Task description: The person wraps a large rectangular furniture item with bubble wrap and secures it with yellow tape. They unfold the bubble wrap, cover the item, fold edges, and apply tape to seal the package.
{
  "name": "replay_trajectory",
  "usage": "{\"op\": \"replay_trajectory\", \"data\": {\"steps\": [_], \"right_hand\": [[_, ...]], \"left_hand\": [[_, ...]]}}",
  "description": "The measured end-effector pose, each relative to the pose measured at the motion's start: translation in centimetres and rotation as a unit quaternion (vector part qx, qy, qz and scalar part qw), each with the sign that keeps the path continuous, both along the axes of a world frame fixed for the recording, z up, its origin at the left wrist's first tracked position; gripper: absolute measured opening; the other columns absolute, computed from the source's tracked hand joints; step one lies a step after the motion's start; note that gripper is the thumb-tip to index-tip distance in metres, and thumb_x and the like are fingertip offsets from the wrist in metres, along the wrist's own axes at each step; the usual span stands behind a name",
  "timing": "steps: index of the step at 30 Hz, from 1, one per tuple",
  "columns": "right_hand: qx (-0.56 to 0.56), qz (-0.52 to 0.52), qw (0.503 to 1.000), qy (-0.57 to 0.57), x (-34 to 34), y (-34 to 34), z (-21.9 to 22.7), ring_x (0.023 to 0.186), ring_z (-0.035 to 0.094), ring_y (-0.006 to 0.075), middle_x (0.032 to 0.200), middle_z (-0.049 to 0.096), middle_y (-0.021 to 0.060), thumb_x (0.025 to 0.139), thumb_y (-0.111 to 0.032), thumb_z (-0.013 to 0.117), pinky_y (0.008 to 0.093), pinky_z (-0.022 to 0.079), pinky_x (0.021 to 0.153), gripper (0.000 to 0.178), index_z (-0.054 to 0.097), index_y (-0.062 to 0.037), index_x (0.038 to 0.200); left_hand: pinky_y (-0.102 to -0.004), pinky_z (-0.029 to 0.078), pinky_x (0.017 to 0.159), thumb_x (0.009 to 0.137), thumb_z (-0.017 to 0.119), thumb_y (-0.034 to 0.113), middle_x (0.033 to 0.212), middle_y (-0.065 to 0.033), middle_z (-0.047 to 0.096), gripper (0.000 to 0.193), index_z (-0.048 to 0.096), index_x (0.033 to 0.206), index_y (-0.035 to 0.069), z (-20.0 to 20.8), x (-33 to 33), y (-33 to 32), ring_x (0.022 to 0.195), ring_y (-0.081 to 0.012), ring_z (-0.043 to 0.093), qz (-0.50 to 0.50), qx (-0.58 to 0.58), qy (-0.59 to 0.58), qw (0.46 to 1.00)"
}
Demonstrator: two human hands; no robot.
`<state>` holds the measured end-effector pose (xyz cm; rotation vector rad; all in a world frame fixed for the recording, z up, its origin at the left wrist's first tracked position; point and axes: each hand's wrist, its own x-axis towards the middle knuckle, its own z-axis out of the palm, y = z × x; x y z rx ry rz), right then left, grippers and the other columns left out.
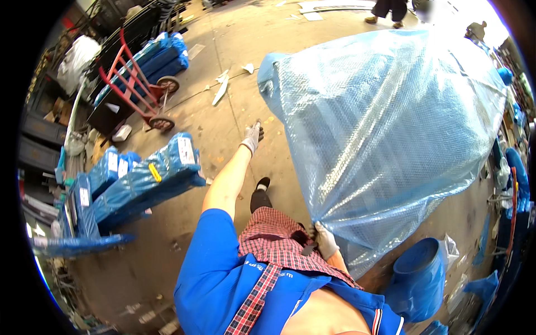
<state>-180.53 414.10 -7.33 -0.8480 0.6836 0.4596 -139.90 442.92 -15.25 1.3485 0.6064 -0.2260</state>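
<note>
A big sheet of translucent blue bubble wrap (385,128) spreads across the right of the head view, its folds running together toward my waist. There my gloved right hand (325,241) is closed on a gathered edge of it. My left arm reaches forward over the floor, and its gloved left hand (253,137) has its fingers apart with nothing in them. A gap of floor lies between that hand and the wrap's left edge. Whatever lies under the sheet is hidden.
A red hand truck (134,84) stands at the far left. Long blue-wrapped packages (145,178) lie nearer on the left. A blue plastic-wrapped roll (417,279) stands at the lower right. Scraps (221,89) litter the concrete floor. Another person's legs (391,11) show at the far edge.
</note>
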Motion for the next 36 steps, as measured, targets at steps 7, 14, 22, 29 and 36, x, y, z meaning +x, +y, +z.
{"op": "replay_trajectory", "data": {"steps": [7,14,22,29,36], "right_hand": [[0.003,-0.234,0.972,-0.006,0.9,5.0,2.1,0.077,0.054,0.0172,0.085,0.058,0.0058,0.096,-0.029,0.049,0.0308,0.047,0.074,0.027,0.058,-0.0034,0.097],[-0.044,-0.614,0.788,0.009,7.6,9.7,5.4,0.096,0.061,0.0207,0.104,0.064,0.0099,0.09,-0.018,0.044,0.0358,0.052,0.089,0.025,0.059,-0.0008,0.102],[-0.179,-0.707,0.685,0.004,4.3,9.4,1.6,0.093,0.061,0.0182,0.104,0.065,0.0074,0.084,-0.02,0.048,0.0314,0.052,0.078,0.028,0.062,-0.0024,0.101],[-0.295,-0.69,0.66,-0.034,6.7,4.1,9.3,0.094,0.059,0.016,0.105,0.062,0.0038,0.084,-0.024,0.051,0.0312,0.049,0.079,0.027,0.061,-0.0054,0.1],[-0.285,-0.685,0.669,-0.052,10.6,-4.8,9.2,0.08,0.058,0.0143,0.09,0.06,0.0022,0.088,-0.018,0.055,0.0299,0.052,0.07,0.014,0.061,-0.0055,0.091]], "left_hand": [[-0.0273,0.041,0.052,0.084,0.069,0.037,0.069,-0.0003,0.056,0.034,0.056,0.087,0.006,-1.5,16.6,-3.8,0.056,-0.0127,0.047,0.009,0.01,-0.074,0.997],[-0.0251,0.042,0.049,0.083,0.071,0.015,0.068,0.0,0.056,0.018,0.056,0.084,0.005,-2.5,17.7,-0.6,0.054,-0.0083,0.047,0.0,0.006,-0.11,0.994],[-0.0198,0.039,0.049,0.085,0.069,0.014,0.07,0.0043,0.054,0.013,0.058,0.085,0.008,6.0,16.7,8.7,0.057,-0.0041,0.045,0.004,0.008,-0.225,0.974],[-0.0188,0.036,0.05,0.086,0.068,0.011,0.067,0.0052,0.053,0.013,0.058,0.079,0.007,16.9,20.8,3.4,0.057,-0.0029,0.044,-0.079,0.022,-0.342,0.936],[-0.0227,0.038,0.054,0.081,0.07,0.009,0.066,0.002,0.055,0.016,0.058,0.072,0.003,11.9,29.8,-5.7,0.06,-0.0053,0.045,-0.166,0.102,-0.328,0.924]]}}
